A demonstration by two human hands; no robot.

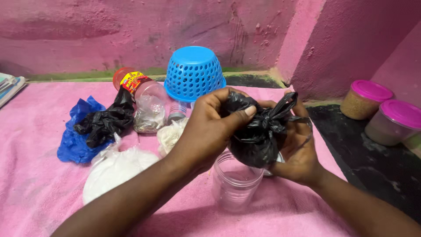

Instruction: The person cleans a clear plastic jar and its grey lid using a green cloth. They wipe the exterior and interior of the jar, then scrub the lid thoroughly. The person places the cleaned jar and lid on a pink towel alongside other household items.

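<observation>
Fingers of my left hand [206, 127] and right hand [298, 149] clench a knotted black bag [256, 136], held above the open clear jar [234, 182] near the surface's [44, 193] front edge, steadying its knot.

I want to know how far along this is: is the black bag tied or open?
Tied: the black bag has a knot at its top, pinched by both hands.

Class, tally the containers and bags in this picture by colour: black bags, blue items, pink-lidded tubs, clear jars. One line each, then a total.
Black bags: 2, one held in both hands, one on the cloth
Blue items: 2, basket and blue bag
Pink-lidded tubs: 2
Clear jars: 2
Total: 8
</observation>
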